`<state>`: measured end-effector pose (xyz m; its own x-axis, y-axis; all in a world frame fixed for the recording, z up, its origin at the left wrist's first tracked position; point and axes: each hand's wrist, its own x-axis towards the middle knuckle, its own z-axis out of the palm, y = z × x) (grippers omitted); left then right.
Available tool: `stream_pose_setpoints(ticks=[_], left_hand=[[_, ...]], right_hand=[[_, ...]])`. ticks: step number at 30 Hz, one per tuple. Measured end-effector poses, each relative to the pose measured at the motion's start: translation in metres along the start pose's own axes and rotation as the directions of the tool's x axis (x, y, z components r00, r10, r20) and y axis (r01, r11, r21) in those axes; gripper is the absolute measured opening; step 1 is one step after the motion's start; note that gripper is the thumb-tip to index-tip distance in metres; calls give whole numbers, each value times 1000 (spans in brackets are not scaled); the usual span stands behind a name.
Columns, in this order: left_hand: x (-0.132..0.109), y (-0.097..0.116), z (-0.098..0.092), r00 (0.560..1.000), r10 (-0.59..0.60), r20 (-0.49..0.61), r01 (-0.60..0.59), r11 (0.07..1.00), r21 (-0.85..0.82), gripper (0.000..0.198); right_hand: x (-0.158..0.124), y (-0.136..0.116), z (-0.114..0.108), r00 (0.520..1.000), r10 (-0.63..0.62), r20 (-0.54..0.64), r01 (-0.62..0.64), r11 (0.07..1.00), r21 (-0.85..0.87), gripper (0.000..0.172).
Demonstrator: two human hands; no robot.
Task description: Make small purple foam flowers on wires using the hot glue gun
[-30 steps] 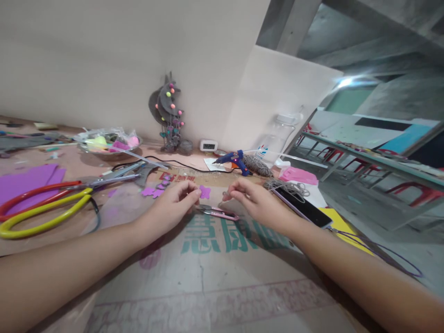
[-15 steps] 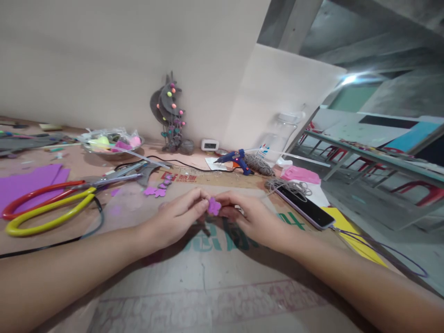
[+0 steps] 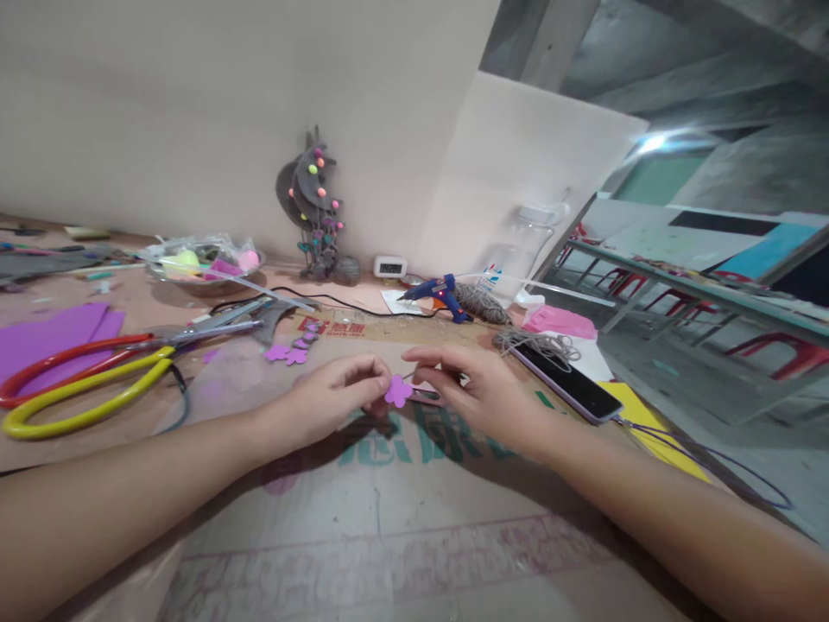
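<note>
My left hand (image 3: 333, 393) pinches a small purple flower (image 3: 398, 391) at its left edge, between thumb and fingertips, above the cardboard (image 3: 376, 510) in the middle. Just right of the flower is my right hand (image 3: 463, 380), its index finger stretched out and apart from the thumb. A thin line shows between the flower and the right fingertips, too small to make out. More purple flowers (image 3: 287, 353) lie behind my left hand.
Red-and-yellow-handled scissors (image 3: 148, 363) and purple sheets (image 3: 58, 341) lie left. A bowl (image 3: 204, 272), a decorated grey moon (image 3: 311, 190) and a small clock (image 3: 389, 266) stand behind. Rightward are a blue glue gun (image 3: 440, 294), a bottle (image 3: 518, 250), grey string (image 3: 544, 345) and a phone (image 3: 573, 384).
The fingers of my right hand have spread and moved slightly off the flower. My left hand still pinches the flower, which now shows more fully. The view has shifted slightly.
</note>
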<state>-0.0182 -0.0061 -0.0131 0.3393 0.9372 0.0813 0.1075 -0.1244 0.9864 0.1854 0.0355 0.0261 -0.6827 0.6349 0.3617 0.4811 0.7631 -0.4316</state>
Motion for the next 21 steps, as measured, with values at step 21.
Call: stream_pose_setpoints(ticks=[21], left_hand=[[8,-1,-12,830,269,-489,-151,951,268,20]], right_hand=[[20,54,-57,921,150,-360,-292,878,-380,23]])
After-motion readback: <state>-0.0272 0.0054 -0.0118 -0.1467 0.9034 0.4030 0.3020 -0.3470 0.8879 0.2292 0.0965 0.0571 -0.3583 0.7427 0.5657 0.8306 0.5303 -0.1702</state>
